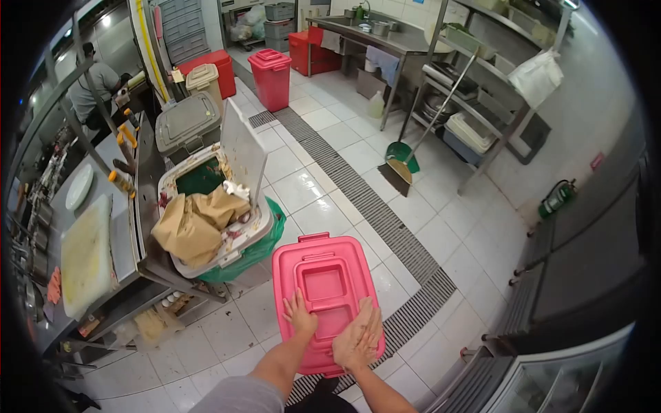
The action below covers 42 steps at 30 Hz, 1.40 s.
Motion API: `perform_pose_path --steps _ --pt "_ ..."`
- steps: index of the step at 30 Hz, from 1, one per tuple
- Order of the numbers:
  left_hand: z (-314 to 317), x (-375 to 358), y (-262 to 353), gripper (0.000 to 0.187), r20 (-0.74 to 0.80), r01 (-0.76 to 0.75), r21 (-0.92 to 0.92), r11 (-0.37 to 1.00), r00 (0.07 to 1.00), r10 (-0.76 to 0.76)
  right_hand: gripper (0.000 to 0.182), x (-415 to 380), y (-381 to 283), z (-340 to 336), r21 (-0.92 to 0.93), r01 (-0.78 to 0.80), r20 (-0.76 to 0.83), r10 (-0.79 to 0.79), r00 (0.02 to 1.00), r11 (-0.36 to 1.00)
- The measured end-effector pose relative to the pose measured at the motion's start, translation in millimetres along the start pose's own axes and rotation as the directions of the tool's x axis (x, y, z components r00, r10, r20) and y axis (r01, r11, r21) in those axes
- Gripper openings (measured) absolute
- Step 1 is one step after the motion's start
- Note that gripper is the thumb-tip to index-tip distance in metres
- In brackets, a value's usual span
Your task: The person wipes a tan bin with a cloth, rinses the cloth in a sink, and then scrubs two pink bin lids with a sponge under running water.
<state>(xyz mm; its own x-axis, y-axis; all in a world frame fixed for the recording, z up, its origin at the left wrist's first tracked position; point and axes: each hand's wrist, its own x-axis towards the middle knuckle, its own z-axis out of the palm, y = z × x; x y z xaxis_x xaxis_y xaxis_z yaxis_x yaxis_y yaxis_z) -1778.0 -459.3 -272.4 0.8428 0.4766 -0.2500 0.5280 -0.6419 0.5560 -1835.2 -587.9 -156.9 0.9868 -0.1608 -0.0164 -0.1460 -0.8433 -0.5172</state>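
Observation:
A red plastic bin with a closed lid stands directly in front of me. My left hand lies on the left part of the lid, fingers spread and holding nothing. On the right part of the lid, my right hand presses a crumpled beige cloth against the surface. The cloth hides part of the fingers. Left of the red bin, a white bin has its lid tipped up, a green liner, and crumpled brown paper on top of its waste.
A steel counter with a cutting board runs along the left. Floor drain grating crosses the white tiles. Another red bin stands further back. A broom leans by the right-hand shelves; a co-worker is at the far left.

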Motion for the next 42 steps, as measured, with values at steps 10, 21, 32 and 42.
perform_pose_path --steps 10,21,32,42 --pt "65.3 132.5 148.2 0.088 -0.231 0.125 -0.076 0.989 0.963 -0.139 0.085 258.8 29.8 -34.1 0.098 0.007 0.412 -0.047 0.910 0.995" --pt "87.5 307.2 253.3 0.086 -0.352 0.252 -0.167 0.953 0.888 -0.296 0.082 541.9 109.0 83.2 0.048 0.690 0.726 -0.500 0.473 0.722" --pt "66.3 527.9 328.0 0.087 -0.324 0.308 -0.154 0.939 0.882 -0.342 0.083 753.4 38.2 151.8 0.099 0.641 0.633 -0.546 0.549 0.761" --pt "2.2 799.1 370.5 0.085 -0.377 0.375 -0.216 0.901 0.819 -0.432 0.081 996.1 -129.2 250.8 0.205 0.712 0.609 -0.657 0.444 0.671"
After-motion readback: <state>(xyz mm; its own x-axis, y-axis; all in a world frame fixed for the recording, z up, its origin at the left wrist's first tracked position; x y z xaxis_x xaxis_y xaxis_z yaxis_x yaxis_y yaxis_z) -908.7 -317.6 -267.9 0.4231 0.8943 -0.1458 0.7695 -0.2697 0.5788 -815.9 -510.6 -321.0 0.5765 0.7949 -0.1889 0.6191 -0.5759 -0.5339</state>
